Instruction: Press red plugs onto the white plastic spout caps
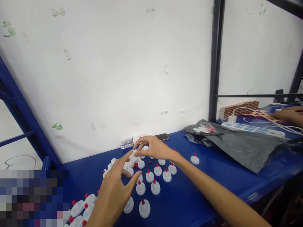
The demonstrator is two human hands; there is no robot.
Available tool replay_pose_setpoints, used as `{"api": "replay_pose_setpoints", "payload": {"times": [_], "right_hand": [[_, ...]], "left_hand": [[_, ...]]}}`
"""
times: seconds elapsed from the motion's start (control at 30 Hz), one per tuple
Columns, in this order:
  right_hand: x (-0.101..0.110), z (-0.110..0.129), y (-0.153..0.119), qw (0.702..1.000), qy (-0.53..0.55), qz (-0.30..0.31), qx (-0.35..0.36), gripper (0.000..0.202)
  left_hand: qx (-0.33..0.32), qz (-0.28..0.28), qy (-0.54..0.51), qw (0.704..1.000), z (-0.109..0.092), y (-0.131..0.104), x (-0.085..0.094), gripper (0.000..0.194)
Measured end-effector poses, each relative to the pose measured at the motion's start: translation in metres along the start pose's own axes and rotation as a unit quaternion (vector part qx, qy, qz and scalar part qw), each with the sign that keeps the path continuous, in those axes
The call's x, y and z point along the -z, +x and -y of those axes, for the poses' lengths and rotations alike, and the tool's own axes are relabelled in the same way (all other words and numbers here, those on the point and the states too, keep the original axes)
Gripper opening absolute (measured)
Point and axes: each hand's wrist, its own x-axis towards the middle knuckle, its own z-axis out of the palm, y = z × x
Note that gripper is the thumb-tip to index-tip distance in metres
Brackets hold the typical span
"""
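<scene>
White round-based caps with red tips (144, 208) stand across the blue table, with more at the lower left. My left hand (115, 186) is over the pile of white pieces (129, 171), thumb and fingers apart, nothing seen between them. Reaching in from the right, my right hand (152, 147) has its thumb and forefinger curved around a white piece (134, 154) at the top of the pile; whether it grips the piece is unclear. Small red tips (135, 165) lie loose beside the pile.
Behind the hands lie a clear bottle (127, 143) and a phone (162, 136). A grey plastic bag (233, 145) and a power strip (254, 128) are on the right. Another person's hand (290, 115) shows at the far right edge.
</scene>
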Motion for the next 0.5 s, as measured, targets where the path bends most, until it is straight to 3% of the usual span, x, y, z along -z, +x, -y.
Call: {"api": "replay_pose_setpoints", "payload": {"times": [0.27,0.5], "right_hand": [[-0.0088,0.0039,-0.0024,0.998,0.042,0.051,0.021,0.04],[-0.0028,-0.0009,-0.0007,0.997,-0.077,0.027,-0.012,0.037]], "left_hand": [[-0.019,0.015,0.057,0.998,0.0087,0.001,-0.0002,0.043],[0.042,0.017,0.083,0.996,0.0031,0.0025,0.0026,0.041]]}}
